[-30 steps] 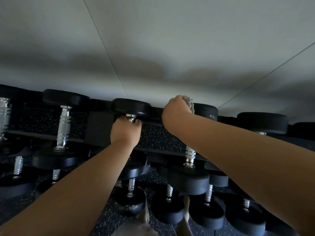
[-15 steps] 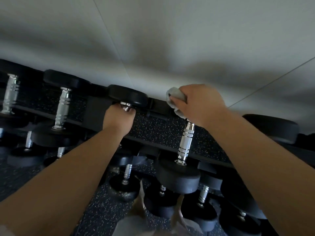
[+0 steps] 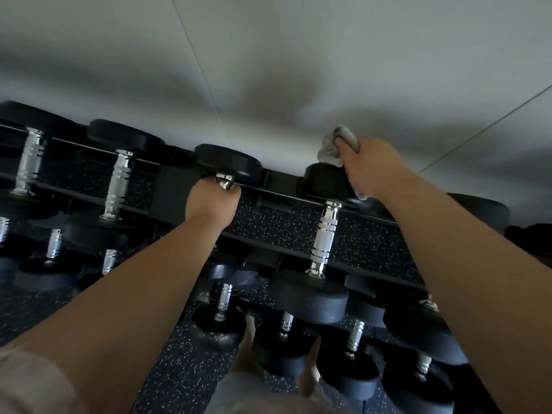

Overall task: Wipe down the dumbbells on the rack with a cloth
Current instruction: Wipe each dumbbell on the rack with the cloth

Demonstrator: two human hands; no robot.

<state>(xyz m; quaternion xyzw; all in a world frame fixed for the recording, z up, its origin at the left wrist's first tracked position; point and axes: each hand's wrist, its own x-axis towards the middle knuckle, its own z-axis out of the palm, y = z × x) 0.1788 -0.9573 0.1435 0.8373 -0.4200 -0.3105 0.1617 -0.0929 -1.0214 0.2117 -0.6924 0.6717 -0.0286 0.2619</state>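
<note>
Rack (image 3: 171, 192): rows of black dumbbells. Left dumbbell (image 3: 227, 161): handle wrapped by the left hand (image 3: 212, 201), fingers curled tight. Right dumbbell (image 3: 324, 237): far head just beneath the right hand (image 3: 376, 165). Its fingers pinch a bunched grey cloth (image 3: 334, 144), which touches that head.

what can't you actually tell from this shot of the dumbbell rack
Head view only.
Handle of the dumbbell that the left hand grips: mostly covered by the fist.
Where the cloth meets the black dumbbell head: hidden by the right hand.
Weight markings: heads too dark to read.
Rack, right end: behind the right forearm.
Leftmost dumbbell: cut off by the frame edge.
</note>
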